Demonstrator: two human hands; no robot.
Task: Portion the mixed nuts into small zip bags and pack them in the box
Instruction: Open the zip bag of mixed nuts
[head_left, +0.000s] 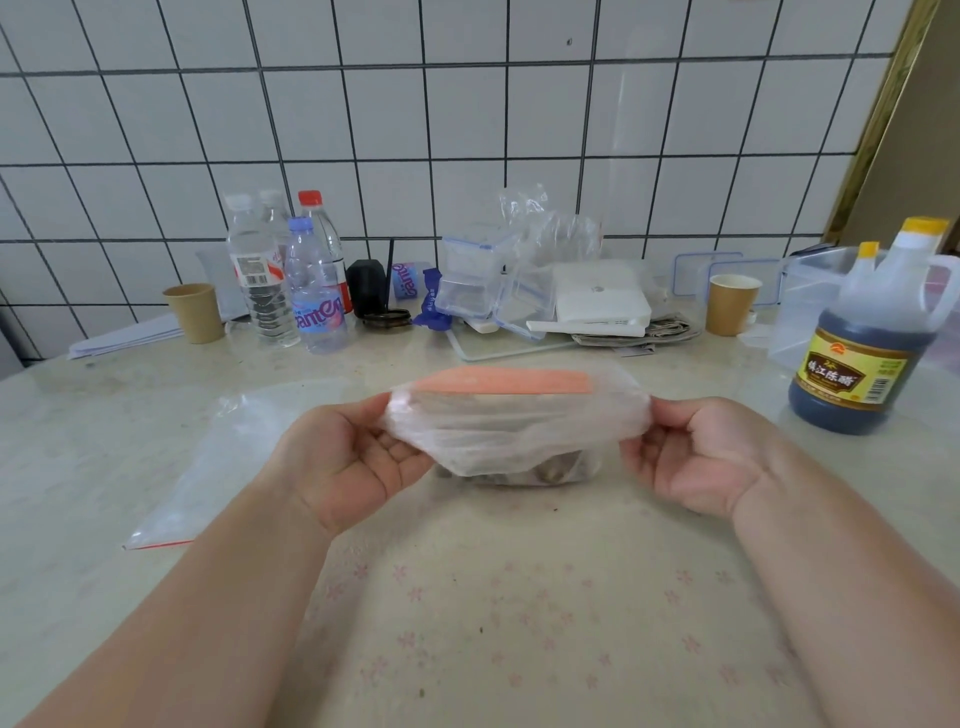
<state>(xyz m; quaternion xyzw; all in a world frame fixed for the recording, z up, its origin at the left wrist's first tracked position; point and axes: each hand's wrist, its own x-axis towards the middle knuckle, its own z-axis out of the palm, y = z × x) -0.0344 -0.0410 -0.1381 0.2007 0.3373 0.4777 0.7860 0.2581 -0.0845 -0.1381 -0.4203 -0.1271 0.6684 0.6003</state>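
**Cluttered counter, bag mouth not sealed**

Tiled wall, messy marble counter (519, 597). Left hand (348, 462) and right hand (696, 457) each pinch an end of the zip bag (514, 431), nuts (550, 472) sitting low, just above the counter. Tilt it unsealed and they'd probably spill.

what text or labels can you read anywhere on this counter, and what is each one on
"鎮江陈醋", roughly, on the yellow and brown label of the large dark vinegar jug with a yellow cap; the small print and barcode are too blurred.
"ganten", partly cut off, on the pink and blue label of the clear plastic water bottle with a lilac cap.
"gante", sideways, on the blue label lying behind the black holder.
The label on the tall clear water bottle with a white cap is unreadable.
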